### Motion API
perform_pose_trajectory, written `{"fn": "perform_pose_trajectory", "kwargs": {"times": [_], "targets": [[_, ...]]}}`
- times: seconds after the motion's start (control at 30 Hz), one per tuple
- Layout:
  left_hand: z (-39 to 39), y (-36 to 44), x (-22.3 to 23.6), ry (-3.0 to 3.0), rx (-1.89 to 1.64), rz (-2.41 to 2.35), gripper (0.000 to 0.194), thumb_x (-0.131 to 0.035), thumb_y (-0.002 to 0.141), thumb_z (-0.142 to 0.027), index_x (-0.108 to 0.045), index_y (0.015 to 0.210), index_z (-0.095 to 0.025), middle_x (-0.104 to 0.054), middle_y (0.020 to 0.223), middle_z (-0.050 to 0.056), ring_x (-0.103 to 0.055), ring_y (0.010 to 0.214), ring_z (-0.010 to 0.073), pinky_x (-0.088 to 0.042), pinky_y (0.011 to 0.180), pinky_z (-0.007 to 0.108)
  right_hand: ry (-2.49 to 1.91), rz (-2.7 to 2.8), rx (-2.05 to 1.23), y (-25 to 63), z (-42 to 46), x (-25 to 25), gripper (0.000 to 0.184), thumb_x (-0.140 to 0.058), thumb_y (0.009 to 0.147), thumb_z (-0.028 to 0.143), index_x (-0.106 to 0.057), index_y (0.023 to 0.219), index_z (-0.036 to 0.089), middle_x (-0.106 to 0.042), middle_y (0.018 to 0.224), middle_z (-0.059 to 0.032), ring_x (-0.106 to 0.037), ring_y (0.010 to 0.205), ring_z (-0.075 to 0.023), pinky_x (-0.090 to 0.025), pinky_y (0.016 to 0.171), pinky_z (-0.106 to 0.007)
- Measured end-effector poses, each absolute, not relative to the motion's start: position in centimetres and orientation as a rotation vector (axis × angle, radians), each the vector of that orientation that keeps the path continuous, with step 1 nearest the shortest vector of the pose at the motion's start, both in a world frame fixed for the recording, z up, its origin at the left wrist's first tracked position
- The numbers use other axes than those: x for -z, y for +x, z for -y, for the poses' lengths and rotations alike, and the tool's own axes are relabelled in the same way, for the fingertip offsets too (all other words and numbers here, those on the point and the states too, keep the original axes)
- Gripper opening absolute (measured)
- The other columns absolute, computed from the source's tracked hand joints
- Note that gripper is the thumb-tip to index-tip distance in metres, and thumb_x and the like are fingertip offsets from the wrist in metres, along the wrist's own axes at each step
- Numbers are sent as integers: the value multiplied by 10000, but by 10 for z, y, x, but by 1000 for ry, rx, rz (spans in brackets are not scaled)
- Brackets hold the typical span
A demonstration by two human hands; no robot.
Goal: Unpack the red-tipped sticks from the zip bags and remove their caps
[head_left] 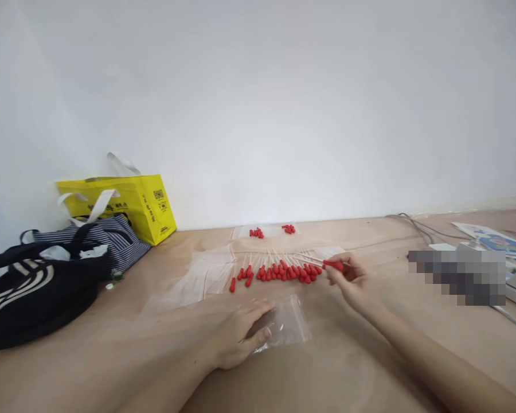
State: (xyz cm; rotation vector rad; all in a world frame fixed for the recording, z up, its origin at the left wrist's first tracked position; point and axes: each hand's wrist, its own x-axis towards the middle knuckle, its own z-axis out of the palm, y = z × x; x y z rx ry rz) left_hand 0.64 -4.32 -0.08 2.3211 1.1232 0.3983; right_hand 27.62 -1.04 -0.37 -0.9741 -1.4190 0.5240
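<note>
My left hand (239, 338) lies flat on the table, its fingers and thumb pressing the edge of a small clear plastic bag (286, 324). My right hand (353, 281) pinches the red bulb end of a thin dropper (330, 264) at the right end of a row of several red-bulbed droppers (279, 271). The row lies spread on the table beside empty clear zip bags (210, 272). Two filled bags of droppers (272, 231) lie further back near the wall.
A yellow shopping bag (131, 205) stands at the back left against the wall, with a striped bag (112, 238) and a black bag (34, 292) in front of it. Cables (417, 226), papers (494, 238) and a blurred-out item lie at the right.
</note>
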Motion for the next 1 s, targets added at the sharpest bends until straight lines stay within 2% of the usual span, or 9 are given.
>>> {"fn": "perform_pose_trajectory", "kwargs": {"times": [0.07, 0.2, 0.27, 0.37, 0.47, 0.6, 0.73, 0.83, 1.0], "targets": [[42, 10, -1, 2275, -550, -1144, 445, -374, 842, -460, -468, 1202, -215, -470, 1271, 59, -389, 1182, 234, -274, 1005, 405, -904, 1645, -292, 262, 22, 9, 89, -502, 753, 248, -542, 816, 201, -545, 694, -24, -536, 632, -136, -459, 577, -267], [34, 26, -5, 1993, -808, -1258, 430, -324, 851, -486, -563, 1059, -196, -610, 1040, 57, -539, 956, 199, -413, 851, 342, -671, 2016, -15, 235, 41, 23, 254, -404, 779, 111, -546, 964, 210, -570, 842, -65, -559, 760, -144, -478, 656, -260], [30, 36, -5, 1765, -786, -1274, 405, -371, 829, -493, -570, 1003, -187, -628, 906, 38, -572, 740, 151, -460, 667, 276, -579, 2113, 78, 226, 46, 28, 302, -382, 785, 82, -526, 1019, 209, -574, 844, -67, -561, 747, -138, -483, 648, -252], [26, 48, -3, 1459, -774, -1260, 327, -528, 760, -436, -554, 934, -160, -589, 741, -7, -496, 509, 72, -389, 471, 189, -524, 2183, 179, 221, 47, 31, 319, -379, 795, 72, -514, 1052, 206, -580, 837, -70, -562, 746, -145, -488, 635, -260], [28, 56, -3, 1258, -832, -1211, 258, -594, 735, -349, -529, 895, -158, -558, 711, -18, -524, 544, 70, -407, 497, 179, -526, 2223, 211, 221, 45, 31, 316, -374, 811, 89, -522, 1062, 210, -584, 844, -75, -564, 754, -155, -492, 627, -271], [34, 64, -6, 1109, -922, -1203, 151, -544, 780, -188, -479, 916, -175, -534, 699, -21, -573, 657, 99, -478, 606, 217, -552, 2271, 163, 221, 42, 30, 334, -383, 811, 98, -520, 1092, 216, -579, 893, -87, -561, 790, -167, -497, 661, -292], [23, 63, -13, 1172, -957, -1296, 157, -467, 797, -81, -438, 922, -172, -520, 670, -35, -563, 587, 71, -476, 571, 191, -584, 2274, -3, 221, 41, 30, 477, -378, 780, 81, -373, 1239, 212, -520, 1053, -112, -538, 906, -171, -486, 738, -302], [-3, 50, -26, 1273, -968, -1430, 245, -464, 792, -72, -394, 1004, -174, -531, 686, -31, -580, 567, 79, -489, 584, 217, -657, 2286, -97, 225, 42, 29, 508, -408, 759, 101, -330, 1253, 193, -492, 1075, -116, -531, 913, -173, -482, 746, -307], [-56, 25, -48, 1308, -854, -1581, 585, -585, 701, -48, -294, 1196, -159, -549, 621, -41, -568, 515, 112, -480, 553, 256, -747, 2353, -109, 227, 44, 31, 381, -418, 746, 107, -430, 1119, 182, -490, 1057, -113, -540, 836, -169, -479, 718, -322]]}}
